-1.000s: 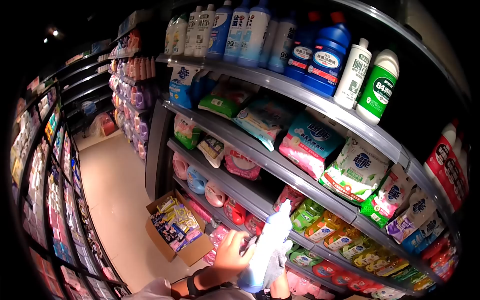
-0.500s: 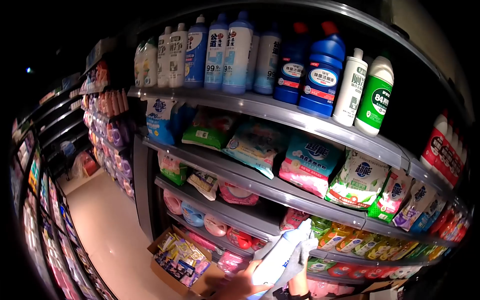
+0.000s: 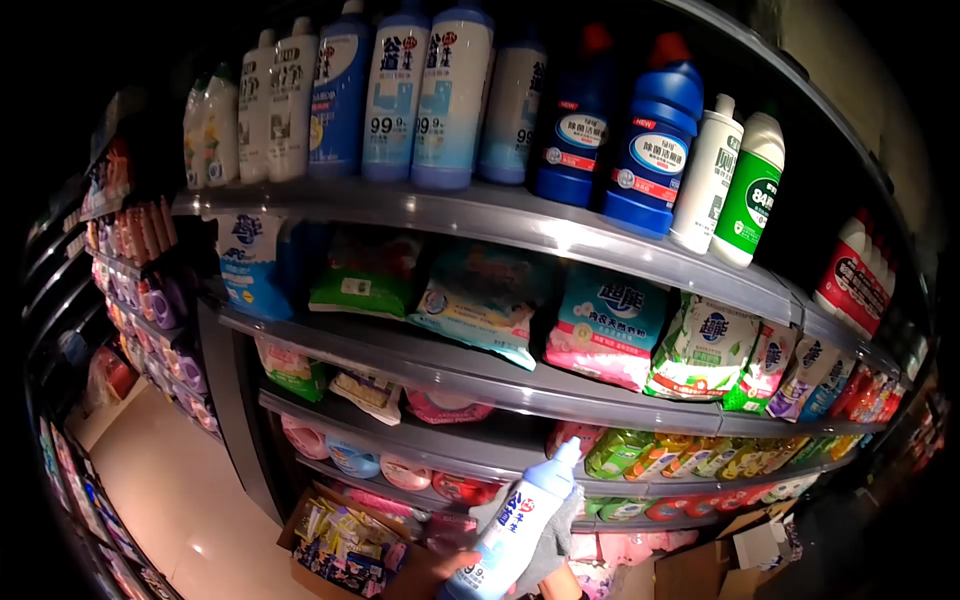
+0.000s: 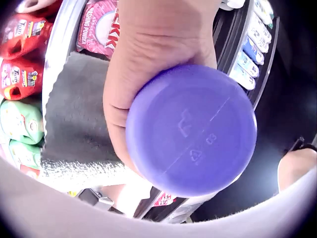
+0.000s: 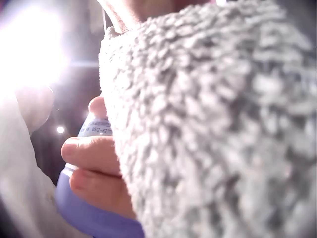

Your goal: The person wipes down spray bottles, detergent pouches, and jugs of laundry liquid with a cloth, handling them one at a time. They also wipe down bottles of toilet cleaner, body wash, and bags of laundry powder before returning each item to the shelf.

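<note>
Pale blue and white, a bottle (image 3: 520,520) is held tilted in the air before the lower shelves, its nozzle up and to the right in the head view, its base low and to the left. The left hand (image 4: 148,64) is closed round the bottle near its base, fingers and thumb bent to the curve; the left wrist view looks straight onto the round violet-blue bottom. A grey, fluffy cloth (image 3: 553,545) lies against the bottle's side and behind it. The right hand (image 3: 562,583) is at the cloth, which covers most of it, so how far its fingers are bent cannot be told. In the right wrist view, fingers (image 5: 96,156) lie across the bottle beside the cloth; whose they are is unclear. Above, the upper shelf (image 3: 480,215) carries a row of upright bottles along its front edge: white ones toward its left end, blue and white ones next, then dark blue bottles (image 3: 655,150) with red caps, and a green and white bottle (image 3: 750,195) farther right. Bags of powder (image 3: 605,325) line the shelf below. Near the foot of the shelving's left end, an open cardboard box (image 3: 293,535) holds small colourful packets (image 3: 350,545).
</note>
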A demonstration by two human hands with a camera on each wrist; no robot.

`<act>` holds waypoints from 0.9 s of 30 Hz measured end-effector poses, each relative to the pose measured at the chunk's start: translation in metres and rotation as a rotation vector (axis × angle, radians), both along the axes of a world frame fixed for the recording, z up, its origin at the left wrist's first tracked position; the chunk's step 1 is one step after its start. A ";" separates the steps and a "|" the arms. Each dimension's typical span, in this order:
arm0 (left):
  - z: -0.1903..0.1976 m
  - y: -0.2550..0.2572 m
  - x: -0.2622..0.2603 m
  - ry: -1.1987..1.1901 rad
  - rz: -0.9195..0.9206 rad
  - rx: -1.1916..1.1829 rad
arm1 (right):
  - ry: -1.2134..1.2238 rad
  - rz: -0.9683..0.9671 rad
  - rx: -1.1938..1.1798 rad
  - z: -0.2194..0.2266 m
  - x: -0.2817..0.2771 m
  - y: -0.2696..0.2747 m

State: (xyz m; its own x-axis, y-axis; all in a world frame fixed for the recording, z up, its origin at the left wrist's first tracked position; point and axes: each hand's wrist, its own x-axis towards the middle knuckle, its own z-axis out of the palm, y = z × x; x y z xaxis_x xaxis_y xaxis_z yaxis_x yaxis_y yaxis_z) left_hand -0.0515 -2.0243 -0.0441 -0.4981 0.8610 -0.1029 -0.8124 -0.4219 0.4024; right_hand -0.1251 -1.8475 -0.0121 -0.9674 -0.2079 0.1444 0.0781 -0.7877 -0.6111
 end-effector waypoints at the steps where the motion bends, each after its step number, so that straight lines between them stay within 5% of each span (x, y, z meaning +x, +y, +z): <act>1: 0.010 0.001 -0.006 0.239 0.032 -0.081 | 0.015 -0.020 -0.006 0.003 0.000 0.001; 4: 0.041 0.029 -0.014 0.677 0.445 -0.488 | 0.086 -0.081 -0.052 0.020 0.008 0.013; 6: 0.066 0.032 -0.022 0.904 0.516 -0.830 | 0.192 -0.094 -0.114 0.030 0.016 0.021; 9: 0.113 0.030 -0.049 1.207 0.550 -0.985 | 0.388 -0.054 -0.209 0.049 0.009 0.031; 11: 0.175 0.025 -0.060 1.384 0.650 -0.972 | 0.228 -0.565 0.114 0.039 0.002 0.049; 12: 0.203 0.022 -0.069 1.482 0.791 -0.938 | 0.086 -0.498 -0.102 0.049 0.004 0.050; 13: 0.227 0.021 -0.080 1.575 0.932 -0.898 | 0.255 -0.264 -0.341 0.070 0.009 0.043; 14: 0.249 0.022 -0.100 1.727 1.196 -0.840 | 0.269 -0.266 -0.338 0.068 0.009 0.042; 16: 0.295 0.023 -0.143 1.946 1.649 -0.651 | 0.255 -0.476 0.363 0.052 0.018 0.041; 17: 0.319 0.024 -0.163 2.009 1.839 -0.524 | 0.075 -0.291 -0.179 0.047 0.029 0.036; 19: 0.358 0.024 -0.202 2.038 2.066 -0.348 | 0.121 -0.089 -0.287 0.007 0.028 0.039; 21: 0.381 0.028 -0.228 1.915 2.235 -0.417 | -0.010 -0.215 -0.151 0.018 0.049 0.021; 23: 0.388 0.029 -0.245 1.882 2.137 -0.420 | -0.028 -0.123 -0.083 0.009 0.058 0.018; 26: 0.393 0.032 -0.253 1.706 2.101 -0.794 | -0.083 -0.165 0.194 -0.009 0.070 0.010; 27: 0.394 0.032 -0.252 1.696 2.119 -0.778 | 0.056 -0.196 0.416 -0.021 0.071 0.012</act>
State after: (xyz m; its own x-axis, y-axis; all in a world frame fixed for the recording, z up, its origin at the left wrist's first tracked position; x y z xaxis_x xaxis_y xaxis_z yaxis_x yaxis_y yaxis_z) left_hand -0.3033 -1.9924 0.3500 -0.0585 -0.2675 0.9618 0.8000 0.5638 0.2054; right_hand -0.0543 -1.8355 -0.0336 -0.9874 -0.0729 0.1401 -0.0898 -0.4710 -0.8775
